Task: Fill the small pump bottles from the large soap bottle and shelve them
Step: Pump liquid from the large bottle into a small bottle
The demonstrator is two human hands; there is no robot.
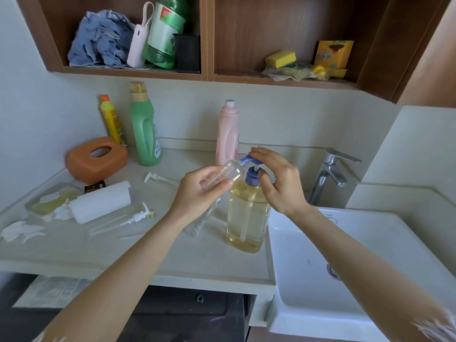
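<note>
Up on the far left shelf (128, 70) sit a blue cloth (101, 38), a white pouch (136, 45) and a green bottle (164, 33) holding pale liquid. Down on the surface (98, 250), at the left edge, a clear tray (53, 199) holds something yellowish, with a paper roll (101, 201) just beside it and an orange tissue box (96, 159) farther back. Against the far wall stand a yellow bottle (112, 119), a tall green bottle (145, 127) and a pink bottle (227, 133). Two loose pumps (133, 217) lie near the roll. At centre, the left hand (199, 191) grips a small clear bottle (225, 172), tilted, looking empty, its mouth touching the purple spout. The right hand (278, 178) rests with relaxed fingers on the pump of the large soap bottle (246, 215), which is nearly full of golden liquid. Right of it lie the white sink (370, 243) and a tap (330, 174).
</note>
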